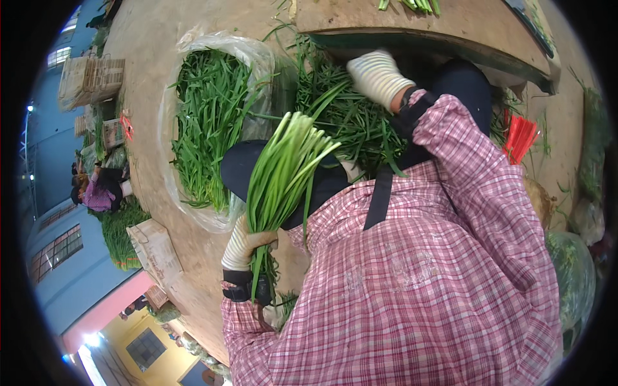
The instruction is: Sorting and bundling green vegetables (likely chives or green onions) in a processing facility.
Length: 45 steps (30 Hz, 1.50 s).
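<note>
My left hand [248,241], in a striped cream glove, grips an upright bunch of long green leafy stalks [280,180] with pale ends at the top. Loose leaves hang below that fist, over my wrist. My right hand [376,74], gloved alike, is raised over a pile of loose green leaves [341,116] between my legs, just below the board's edge; its fingers are blurred and I cannot tell whether they hold anything. Left of my knee, a clear plastic bag [172,148] lies open, full of long green leaves [209,128].
A wooden board [412,26] bearing pale stalks spans the top. Red strips [520,136] and bagged greens [566,276] lie at right. Crates [90,80], piled greens [119,235] and a cardboard box [154,254] stand at left, where another person [100,193] sits.
</note>
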Available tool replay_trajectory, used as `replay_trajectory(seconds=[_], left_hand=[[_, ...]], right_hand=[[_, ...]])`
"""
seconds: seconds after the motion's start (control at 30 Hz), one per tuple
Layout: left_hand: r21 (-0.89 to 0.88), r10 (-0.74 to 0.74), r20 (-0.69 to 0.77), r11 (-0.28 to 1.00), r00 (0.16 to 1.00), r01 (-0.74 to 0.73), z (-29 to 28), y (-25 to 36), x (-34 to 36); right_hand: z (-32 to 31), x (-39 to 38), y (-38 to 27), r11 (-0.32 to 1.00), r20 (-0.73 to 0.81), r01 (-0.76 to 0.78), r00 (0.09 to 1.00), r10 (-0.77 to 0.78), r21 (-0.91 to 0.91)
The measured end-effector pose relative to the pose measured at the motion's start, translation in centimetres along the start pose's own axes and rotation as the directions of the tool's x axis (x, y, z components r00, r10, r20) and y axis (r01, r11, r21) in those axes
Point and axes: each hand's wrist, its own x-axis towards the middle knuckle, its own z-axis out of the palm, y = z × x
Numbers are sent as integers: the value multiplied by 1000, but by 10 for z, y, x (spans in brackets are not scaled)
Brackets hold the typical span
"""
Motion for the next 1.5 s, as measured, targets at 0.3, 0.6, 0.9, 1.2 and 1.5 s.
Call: replay_trajectory(seconds=[0.3, 0.6, 0.9, 1.2, 1.5], left_hand=[[-312, 96, -40, 944, 995, -104, -2, -19, 3], [-96, 77, 6, 992, 997, -76, 20, 0, 17], [-49, 70, -30, 996, 997, -72, 11, -9, 13], [48, 153, -161, 988, 975, -147, 5, -10, 7], [-28, 160, -99, 986, 982, -164, 18, -9, 19]], right_hand=[[-2, -5, -22, 456, -17, 38, 999, -50, 889], [-33, -16, -72, 769, -58, 132, 991, -123, 625], [-14, -2, -19, 912, -237, -206, 924, 301, 355], [9, -20, 0, 759, -53, -105, 982, 181, 642], [-2, -36, -50, -105, 86, -91, 995, -49, 990]])
